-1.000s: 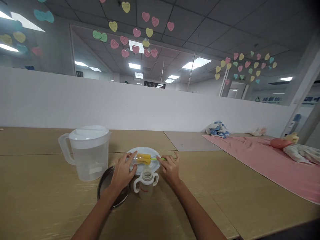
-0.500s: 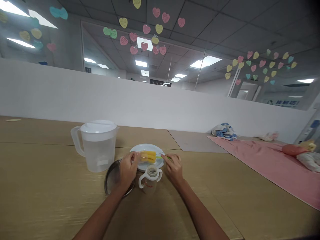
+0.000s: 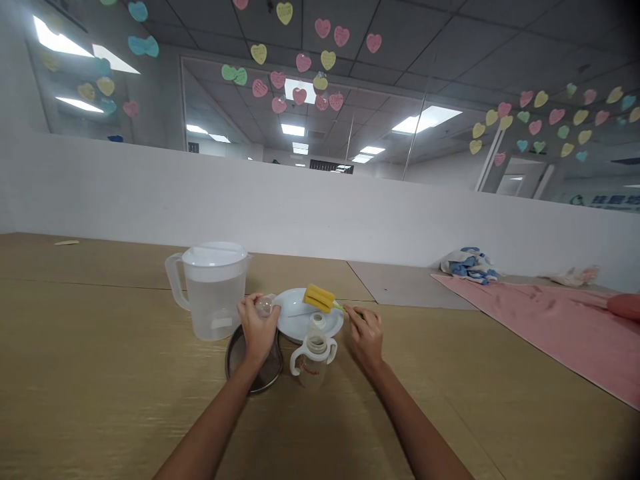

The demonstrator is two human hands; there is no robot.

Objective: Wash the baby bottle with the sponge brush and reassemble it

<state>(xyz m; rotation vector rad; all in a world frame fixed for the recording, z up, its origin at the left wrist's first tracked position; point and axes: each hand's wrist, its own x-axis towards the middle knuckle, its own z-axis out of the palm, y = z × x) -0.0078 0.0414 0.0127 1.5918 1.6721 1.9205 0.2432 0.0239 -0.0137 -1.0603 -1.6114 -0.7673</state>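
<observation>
One sponge brush [image 3: 320, 299], one clear piece [image 3: 265, 305], held apart

The left hand [image 3: 257, 331] curls its fingers part-way closed around the clear piece, which is rounded and may be a cap. The right hand [image 3: 367, 333] is closed in a pinch on the green handle [image 3: 338, 307]; the yellow head points left over the white plate [image 3: 295, 325], though whether it touches cannot be told. Both stay well forward of the back edge of the tabletop [image 3: 125, 373].

Good handling would call for a light hold on the clear piece's outer wall, mouth unblocked, with the brush lined up straight: the sponge looks soft and would likely buckle at a slant. Care is due around the two-handled bottle [image 3: 309, 377], upright and lidless toward the near edge from the plate; a low sweep of the right wrist could tip it.

Red lettering [image 3: 311, 371] on the bottle is too small to read. The pale label [image 3: 220, 323] on the pitcher [image 3: 217, 297], toward the tabletop's back left corner from the plate, shows no legible words. Heart-shaped notes [image 3: 323, 28] are likewise unreadable, and blue characters [image 3: 611, 200] at far right are blurred. No brand can be made out.
</observation>
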